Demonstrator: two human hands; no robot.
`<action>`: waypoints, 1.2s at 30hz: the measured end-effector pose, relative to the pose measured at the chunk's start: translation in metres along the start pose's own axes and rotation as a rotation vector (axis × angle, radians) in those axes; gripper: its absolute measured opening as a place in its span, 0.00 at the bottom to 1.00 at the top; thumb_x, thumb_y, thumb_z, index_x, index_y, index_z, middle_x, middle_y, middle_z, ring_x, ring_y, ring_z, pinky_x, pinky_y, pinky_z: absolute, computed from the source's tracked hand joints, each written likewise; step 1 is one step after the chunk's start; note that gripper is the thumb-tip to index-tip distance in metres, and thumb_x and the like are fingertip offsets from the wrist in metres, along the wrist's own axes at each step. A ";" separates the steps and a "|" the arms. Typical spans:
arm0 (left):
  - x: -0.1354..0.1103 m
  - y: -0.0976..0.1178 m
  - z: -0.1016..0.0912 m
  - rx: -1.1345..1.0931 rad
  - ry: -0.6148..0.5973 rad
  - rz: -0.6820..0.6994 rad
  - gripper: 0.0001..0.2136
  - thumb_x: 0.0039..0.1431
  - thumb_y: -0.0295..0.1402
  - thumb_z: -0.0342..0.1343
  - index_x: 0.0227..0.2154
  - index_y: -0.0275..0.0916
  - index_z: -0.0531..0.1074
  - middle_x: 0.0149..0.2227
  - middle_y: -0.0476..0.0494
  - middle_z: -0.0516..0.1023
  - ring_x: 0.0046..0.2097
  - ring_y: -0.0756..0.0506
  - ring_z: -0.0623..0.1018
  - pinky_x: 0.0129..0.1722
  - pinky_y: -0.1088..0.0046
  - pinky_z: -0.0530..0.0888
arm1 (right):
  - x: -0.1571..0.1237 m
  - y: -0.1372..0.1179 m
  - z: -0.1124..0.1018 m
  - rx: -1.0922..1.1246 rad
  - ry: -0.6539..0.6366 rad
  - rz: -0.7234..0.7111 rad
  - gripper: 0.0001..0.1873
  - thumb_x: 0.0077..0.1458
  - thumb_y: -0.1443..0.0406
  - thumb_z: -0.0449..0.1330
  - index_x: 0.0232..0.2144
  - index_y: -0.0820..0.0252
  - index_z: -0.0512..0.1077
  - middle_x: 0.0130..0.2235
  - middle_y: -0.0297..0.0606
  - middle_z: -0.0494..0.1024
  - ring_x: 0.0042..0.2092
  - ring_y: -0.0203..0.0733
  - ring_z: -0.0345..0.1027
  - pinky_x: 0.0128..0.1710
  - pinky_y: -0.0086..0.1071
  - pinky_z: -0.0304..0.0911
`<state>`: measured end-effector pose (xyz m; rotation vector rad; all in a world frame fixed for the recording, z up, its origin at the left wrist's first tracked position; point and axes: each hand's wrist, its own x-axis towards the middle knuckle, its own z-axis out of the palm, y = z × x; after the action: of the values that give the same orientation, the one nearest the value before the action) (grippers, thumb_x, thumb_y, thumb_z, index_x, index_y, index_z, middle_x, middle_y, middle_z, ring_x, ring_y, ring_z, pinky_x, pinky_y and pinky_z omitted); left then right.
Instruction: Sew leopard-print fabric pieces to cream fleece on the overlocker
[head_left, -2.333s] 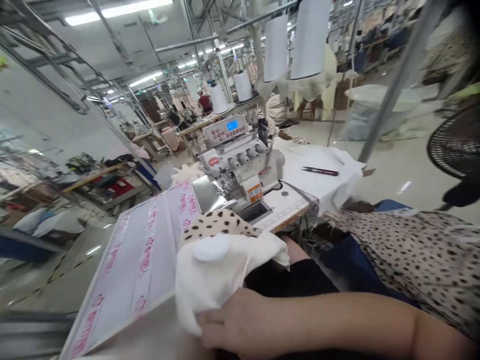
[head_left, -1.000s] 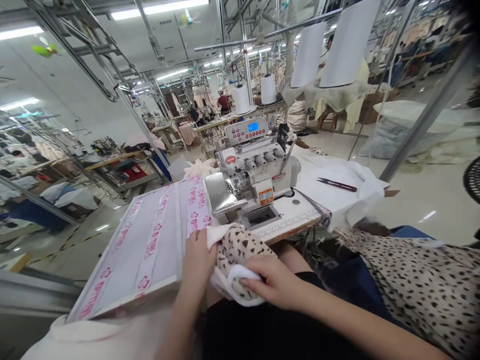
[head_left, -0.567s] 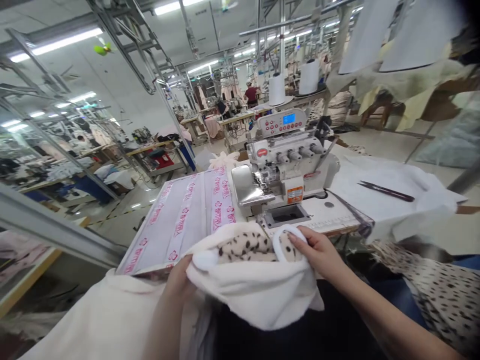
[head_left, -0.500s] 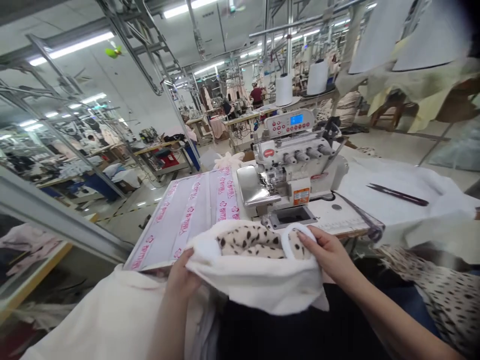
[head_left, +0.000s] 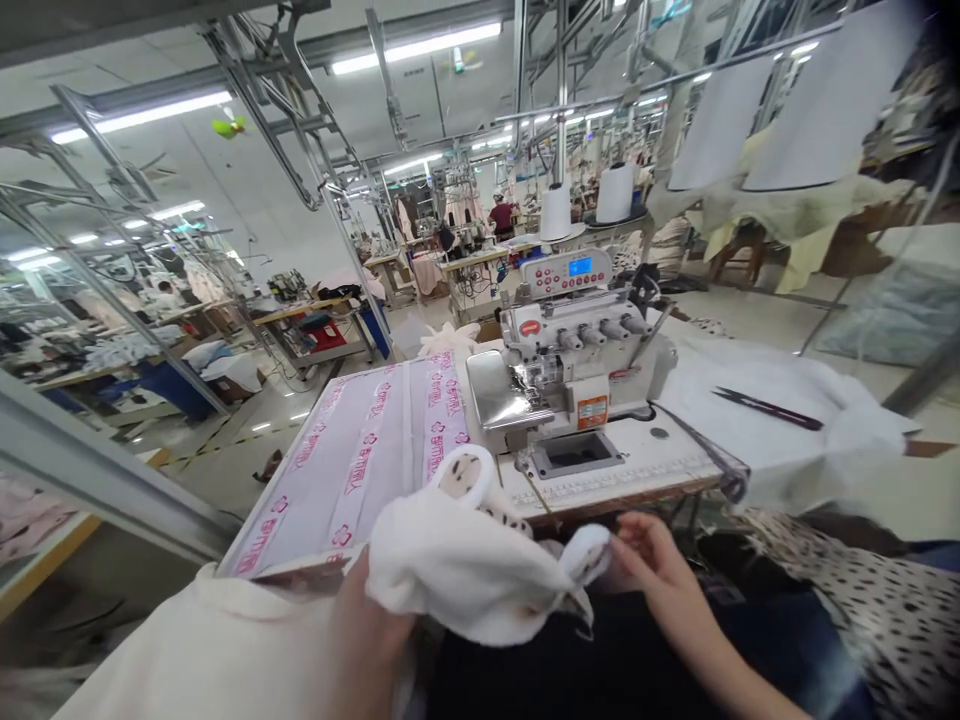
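I hold a small white fleece piece [head_left: 457, 565] with a leopard-print lining and round ears over my lap, in front of the sewing table. My left hand [head_left: 371, 625] grips its lower left side from underneath, mostly hidden by the cloth. My right hand [head_left: 649, 560] pinches its right corner near a white ear, fingers closed. Just beyond stands a white overlock sewing machine [head_left: 574, 350] on the table [head_left: 637, 470].
A board with pink-printed tape [head_left: 360, 450] lies left of the machine. Dark thread snips [head_left: 765, 408] rest on white cloth [head_left: 787, 420] at the right. Leopard-print fabric [head_left: 892, 620] is piled at lower right, cream fleece [head_left: 202, 650] at lower left. Other workstations and thread cones fill the background.
The fleece piece has been turned and bunched lower over my lap; its leopard lining now mostly faces away. My right hand moved down to the right corner.
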<state>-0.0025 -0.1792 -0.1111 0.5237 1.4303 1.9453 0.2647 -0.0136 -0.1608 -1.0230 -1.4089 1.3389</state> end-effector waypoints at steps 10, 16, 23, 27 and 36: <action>-0.021 -0.011 0.068 -0.005 -0.199 -0.076 0.20 0.49 0.47 0.50 0.46 0.50 0.70 0.47 0.52 0.73 0.53 0.34 0.67 0.49 0.59 0.71 | -0.061 0.045 0.045 0.081 -0.744 0.326 0.15 0.35 0.55 0.63 0.20 0.61 0.68 0.21 0.29 0.65 0.26 0.36 0.62 0.30 0.30 0.59; -0.011 0.000 0.079 -0.171 -0.190 -0.159 0.21 0.50 0.42 0.49 0.48 0.49 0.68 0.46 0.54 0.73 0.54 0.36 0.67 0.52 0.59 0.68 | -0.047 0.024 0.036 0.474 -0.660 0.398 0.32 0.32 0.56 0.68 0.43 0.54 0.65 0.39 0.37 0.72 0.29 0.39 0.70 0.27 0.30 0.64; -0.005 -0.016 0.093 -0.338 -0.077 -0.263 0.19 0.53 0.33 0.48 0.50 0.40 0.66 0.43 0.44 0.76 0.51 0.39 0.70 0.53 0.59 0.64 | -0.010 0.026 0.020 0.629 -0.300 0.411 0.20 0.43 0.54 0.64 0.33 0.63 0.66 0.32 0.36 0.72 0.24 0.31 0.67 0.22 0.24 0.61; -0.001 -0.024 0.104 -0.537 -0.011 -0.381 0.18 0.58 0.39 0.45 0.50 0.39 0.66 0.41 0.41 0.76 0.50 0.42 0.71 0.53 0.62 0.64 | 0.019 0.034 0.011 0.330 -0.198 0.251 0.21 0.44 0.51 0.61 0.33 0.61 0.66 0.25 0.32 0.71 0.22 0.34 0.64 0.19 0.26 0.58; 0.006 -0.042 0.106 -0.103 0.164 -0.453 0.24 0.47 0.25 0.58 0.49 0.33 0.64 0.43 0.37 0.75 0.47 0.40 0.73 0.48 0.61 0.71 | 0.027 0.023 0.000 0.254 -0.057 0.044 0.19 0.50 0.54 0.57 0.42 0.59 0.69 0.41 0.40 0.74 0.44 0.46 0.66 0.43 0.37 0.61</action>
<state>0.0742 -0.0945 -0.1171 -0.0140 1.3935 1.7083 0.2574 0.0137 -0.1823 -0.8569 -1.2252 1.5448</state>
